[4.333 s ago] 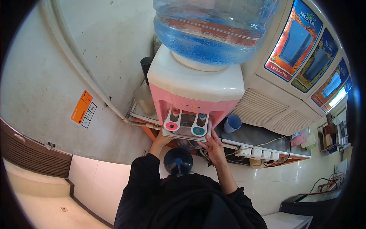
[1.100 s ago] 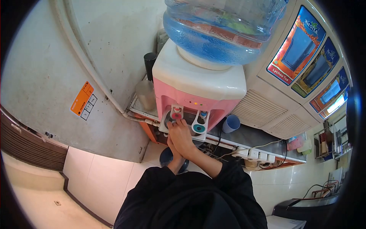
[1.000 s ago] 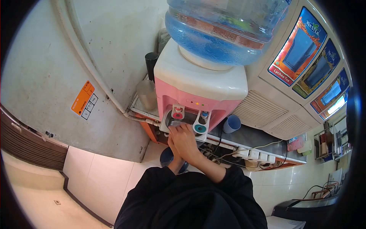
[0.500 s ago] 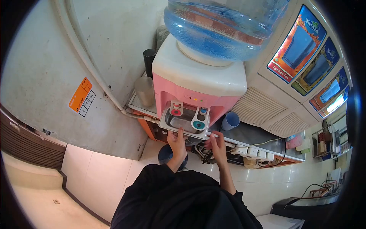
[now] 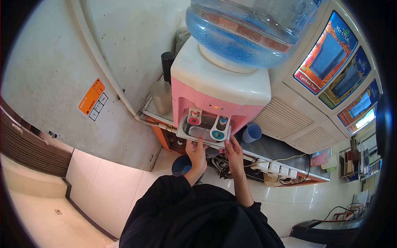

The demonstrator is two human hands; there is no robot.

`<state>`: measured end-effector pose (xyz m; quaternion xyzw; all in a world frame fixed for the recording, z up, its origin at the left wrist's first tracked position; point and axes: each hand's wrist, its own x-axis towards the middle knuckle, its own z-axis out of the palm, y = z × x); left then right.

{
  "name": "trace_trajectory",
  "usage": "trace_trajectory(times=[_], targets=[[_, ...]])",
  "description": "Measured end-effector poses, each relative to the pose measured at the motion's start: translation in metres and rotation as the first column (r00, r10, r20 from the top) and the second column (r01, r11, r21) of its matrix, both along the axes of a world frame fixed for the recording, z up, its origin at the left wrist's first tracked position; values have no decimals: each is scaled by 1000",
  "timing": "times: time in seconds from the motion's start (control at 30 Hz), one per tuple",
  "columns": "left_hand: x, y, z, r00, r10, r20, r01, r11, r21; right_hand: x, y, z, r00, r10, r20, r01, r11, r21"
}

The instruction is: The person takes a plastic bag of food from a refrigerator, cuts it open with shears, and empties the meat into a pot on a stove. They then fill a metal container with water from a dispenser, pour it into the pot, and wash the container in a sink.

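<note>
A shallow metal tray (image 5: pixel 192 131) sits beneath the two taps of a pink and white water dispenser (image 5: pixel 223 89). My left hand (image 5: pixel 197 157) grips the tray's front edge, thumb on top and fingers underneath. At the tray's front right corner, my right hand (image 5: pixel 235 157) closes on the rim, its fingers partly hidden. Over the tray hang the red-marked tap (image 5: pixel 193 120) and the teal-marked tap (image 5: pixel 218 134), which cover part of its inside. A large water bottle (image 5: pixel 244 37) stands upside down on top of the dispenser.
Right of the dispenser, a blue cup (image 5: pixel 252 133) stands on the counter beside a drink machine (image 5: pixel 285 120). A power strip (image 5: pixel 273 167) and cables run along the counter's front. A blue bucket (image 5: pixel 180 166) is on the floor below. A cloudy container (image 5: pixel 161 97) stands left.
My right hand has moved up and left from beside the tray and now grips its right corner. My left hand keeps its hold on the front edge. The view has shifted slightly.
</note>
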<state>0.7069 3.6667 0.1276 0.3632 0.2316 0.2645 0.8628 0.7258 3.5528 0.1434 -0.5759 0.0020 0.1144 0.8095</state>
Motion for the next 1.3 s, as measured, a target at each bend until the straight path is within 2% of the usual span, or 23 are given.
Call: trace_trajectory(times=[0.33,0.5,0.7,0.83,1.1,1.3], targets=[[1,-1,0,1000,12,-7,-12,1000,27,2,-4,4,996,76,48,-74,996,-46],[2,-1,-10,999,8,35,-9,1000,13,3,-3,4,995,101,1,-101,995,-10],[0,-1,2,1000,22,-9,-22,1000,17,4,0,8,994,114,2,-114,992,62],[-6,5,9,998,-60,-9,60,998,3,5,-3,4,992,127,0,-126,985,122],[-8,12,3,988,-152,20,151,988,9,6,-4,1,990,140,7,-139,982,128],[-10,9,3,995,-94,21,95,995,-15,4,-4,-5,993,116,-11,-113,982,151]])
